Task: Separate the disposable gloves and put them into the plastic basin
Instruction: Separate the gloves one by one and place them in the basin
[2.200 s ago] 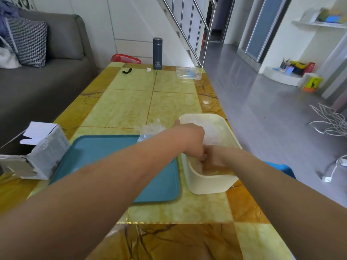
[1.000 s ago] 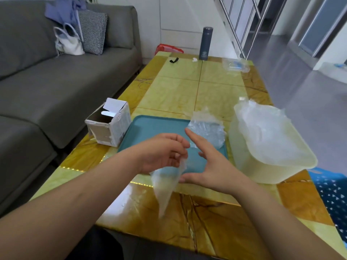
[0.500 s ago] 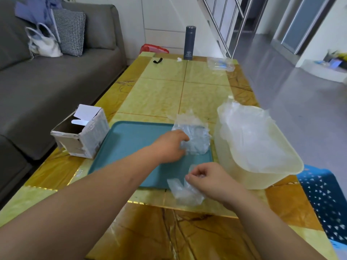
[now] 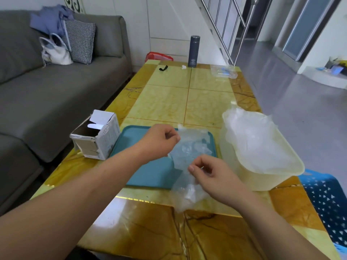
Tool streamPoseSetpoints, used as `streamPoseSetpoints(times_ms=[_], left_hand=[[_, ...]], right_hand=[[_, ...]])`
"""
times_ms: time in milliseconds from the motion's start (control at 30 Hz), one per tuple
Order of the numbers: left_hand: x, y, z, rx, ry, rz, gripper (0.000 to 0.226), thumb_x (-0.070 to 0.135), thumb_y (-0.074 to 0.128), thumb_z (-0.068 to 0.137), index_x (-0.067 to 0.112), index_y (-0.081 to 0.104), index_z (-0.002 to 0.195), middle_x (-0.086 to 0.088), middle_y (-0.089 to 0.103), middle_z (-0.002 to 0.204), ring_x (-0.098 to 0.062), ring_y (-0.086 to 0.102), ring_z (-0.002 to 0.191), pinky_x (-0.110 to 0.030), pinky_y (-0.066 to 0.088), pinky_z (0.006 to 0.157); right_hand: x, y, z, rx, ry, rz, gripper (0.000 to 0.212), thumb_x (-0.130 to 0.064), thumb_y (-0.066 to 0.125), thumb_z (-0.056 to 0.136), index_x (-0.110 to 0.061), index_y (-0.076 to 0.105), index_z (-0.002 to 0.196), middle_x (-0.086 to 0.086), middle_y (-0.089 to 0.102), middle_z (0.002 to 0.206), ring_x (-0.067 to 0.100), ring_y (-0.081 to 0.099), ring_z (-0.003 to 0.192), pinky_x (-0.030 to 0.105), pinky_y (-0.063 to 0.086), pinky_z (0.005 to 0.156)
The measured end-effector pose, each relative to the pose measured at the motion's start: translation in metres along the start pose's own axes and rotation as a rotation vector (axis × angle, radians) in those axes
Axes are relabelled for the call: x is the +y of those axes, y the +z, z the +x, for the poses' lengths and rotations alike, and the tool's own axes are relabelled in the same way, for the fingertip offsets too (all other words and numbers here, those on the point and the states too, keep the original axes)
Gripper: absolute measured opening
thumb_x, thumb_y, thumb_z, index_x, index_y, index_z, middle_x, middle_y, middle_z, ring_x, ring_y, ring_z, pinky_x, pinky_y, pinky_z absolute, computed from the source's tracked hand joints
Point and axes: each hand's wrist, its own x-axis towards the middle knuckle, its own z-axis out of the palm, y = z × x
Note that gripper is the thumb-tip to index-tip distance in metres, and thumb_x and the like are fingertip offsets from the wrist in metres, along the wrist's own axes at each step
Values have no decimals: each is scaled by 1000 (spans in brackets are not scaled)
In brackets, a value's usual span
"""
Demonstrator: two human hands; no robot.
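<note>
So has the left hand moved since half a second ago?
Yes. The left hand has lifted off the glove pile on the teal tray, now pinching a glove edge above it.

Box (image 4: 97, 136) left of tray (image 4: 150, 171); basin (image 4: 277, 177) to its right.

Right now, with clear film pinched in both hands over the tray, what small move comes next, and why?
Probably draw the hands apart: the left hand and right hand each pinch thin clear glove film that looks joined above the teal tray. Peeling frees one glove for the cream basin, already holding gloves.
</note>
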Motion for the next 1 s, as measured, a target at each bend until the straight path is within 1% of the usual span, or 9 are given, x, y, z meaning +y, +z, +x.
streamPoseSetpoints(times_ms=[100,167,267,367,467,633,733,867,1000], left_hand=[[26,-21,-5,15,-2,-130,13,15,63,101,10,62,89,-8,65,87,-13,67,66,-27,61,58],[45,-30,-8,-57,6,-241,11,10,61,101,7,56,92,-19,70,105,-20,77,81,-34,65,73],[79,-33,-12,-157,31,-364,12,6,68,97,-1,59,100,-29,73,105,-26,79,88,-42,63,91],[115,-28,-13,-220,46,-356,35,13,85,85,-7,62,103,-25,76,98,-31,78,90,-43,63,91],[156,-17,-12,-374,99,-305,21,11,80,89,6,60,94,-11,79,91,-28,79,84,-40,60,62],[206,-2,1,-631,157,-478,17,12,70,98,19,57,89,-11,73,126,-19,73,65,-21,26,38],[211,27,32,-549,151,-402,17,21,77,94,17,61,99,-2,77,107,-14,71,63,-21,26,39],[187,74,73,-340,171,-147,11,19,83,86,14,73,88,4,74,76,-5,63,61,-20,42,51],[160,95,96,-197,231,97,37,-11,51,90,9,53,59,1,45,55,-4,46,40,-19,38,47]], right_hand=[[-20,-2,-6,41,26,160,17,-29,57,104,-21,60,89,2,73,77,8,57,55,22,45,53],[-36,-8,-11,40,59,187,21,-37,58,103,-19,60,91,1,64,62,8,48,51,22,39,50],[-51,-33,-18,-16,164,270,32,-53,74,88,-21,72,94,-1,63,65,18,55,57,20,40,57],[-62,-66,-29,-168,156,354,32,-42,86,80,-14,80,95,9,72,83,28,60,70,31,43,67],[-66,-106,-43,-249,96,371,29,-31,78,82,-3,80,90,14,71,74,13,56,58,23,43,52],[-53,-162,-62,-424,-23,446,31,-43,75,86,-14,84,88,7,78,80,9,72,74,17,55,70],[-37,-175,-59,-342,-18,411,46,-60,78,78,-17,83,91,19,76,84,20,71,78,25,56,72],[-25,-183,-48,-112,99,484,40,-52,72,78,-14,82,87,19,75,79,39,66,79,45,54,76],[-16,-193,-18,183,136,399,38,-46,63,95,-11,77,87,17,68,67,24,51,49,25,42,46]])
